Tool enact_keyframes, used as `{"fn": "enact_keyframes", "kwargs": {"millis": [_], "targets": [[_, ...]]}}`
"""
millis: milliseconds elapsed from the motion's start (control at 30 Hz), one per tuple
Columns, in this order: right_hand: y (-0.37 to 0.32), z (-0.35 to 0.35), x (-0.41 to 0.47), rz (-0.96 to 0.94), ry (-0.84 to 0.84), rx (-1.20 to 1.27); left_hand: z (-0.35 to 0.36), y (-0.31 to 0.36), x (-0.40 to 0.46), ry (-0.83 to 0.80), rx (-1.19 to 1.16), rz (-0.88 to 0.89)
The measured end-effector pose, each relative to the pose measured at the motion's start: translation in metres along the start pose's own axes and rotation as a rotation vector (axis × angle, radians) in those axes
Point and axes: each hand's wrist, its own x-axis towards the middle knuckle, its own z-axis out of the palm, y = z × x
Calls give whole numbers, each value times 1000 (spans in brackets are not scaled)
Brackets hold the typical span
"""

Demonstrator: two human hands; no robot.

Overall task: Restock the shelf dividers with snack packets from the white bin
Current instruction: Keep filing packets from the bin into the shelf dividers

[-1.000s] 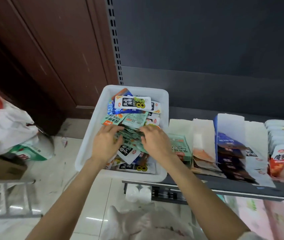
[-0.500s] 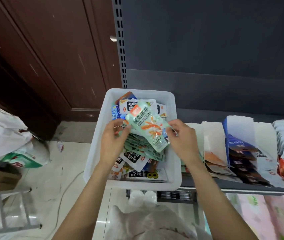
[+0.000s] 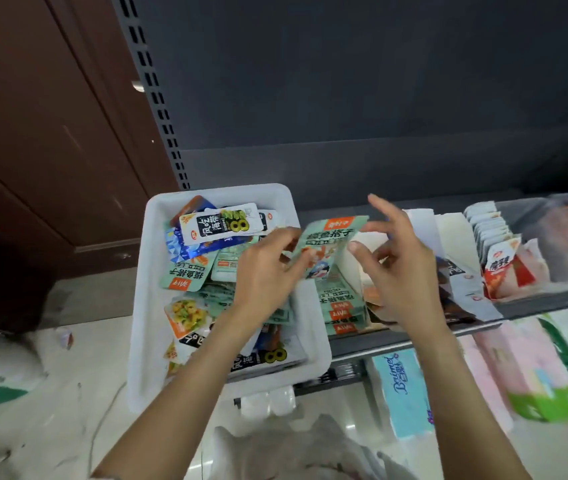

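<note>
The green packet (image 3: pixel 326 249) is up off the bin (image 3: pixel 313 341), at about 1 o'clock from the bin's middle, over the leftmost shelf slot. The left hand (image 3: pixel 262 271) pinches it by its left edge between thumb and fingertips, a narrow grip. The right hand (image 3: pixel 402 271) sits at 3 o'clock from the packet with fingers spread and loose, holding nothing; its thumb is near the packet's right edge, but whether it touches I cannot tell.

The packet looks like a thin, flat foil pouch: light, floppy, glossy and likely slick, so it should bend under its own weight if held by one corner. An edge seam is the sound place to take it, with the other hand steadying the opposite edge while it goes in.

Below it, at 6 o'clock, a row of matching green packets (image 3: pixel 339 306) already lies in the slot, beside a white card divider (image 3: pixel 352 268). Further slots at 3 o'clock hold darker and red-and-white packets (image 3: pixel 499 268).

The bin is white moulded plastic, rectangular with rounded corners, heaped with mixed pouches. The shelf (image 3: pixel 362 341) is dark metal; a glossy tiled floor (image 3: pixel 50 410) lies below.
</note>
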Motion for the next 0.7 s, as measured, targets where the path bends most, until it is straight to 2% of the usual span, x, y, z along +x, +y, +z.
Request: {"fn": "enact_keyframes", "kwargs": {"millis": [100, 233, 367, 467, 533, 633, 700], "targets": [[14, -17, -3, -39, 52, -24, 27, 4, -1, 9, 22, 139], [47, -16, -21, -110, 76, -215, 55, -4, -13, -15, 43, 169], [75, -10, -37, -103, 73, -312, 71, -21, -26, -201, 207, 218], [90, -5, -38, -123, -24, -395, 68, -25, -31, -347, 300, 185], [92, -1, -38, -178, -110, -563, 61, -24, -33, -418, 298, 138], [84, 5, -34, -242, -162, -630, 44, -26, -41, -382, 170, 60], [70, 13, -30, -237, -201, -537, 27, -32, -49, -247, 138, -3]]}}
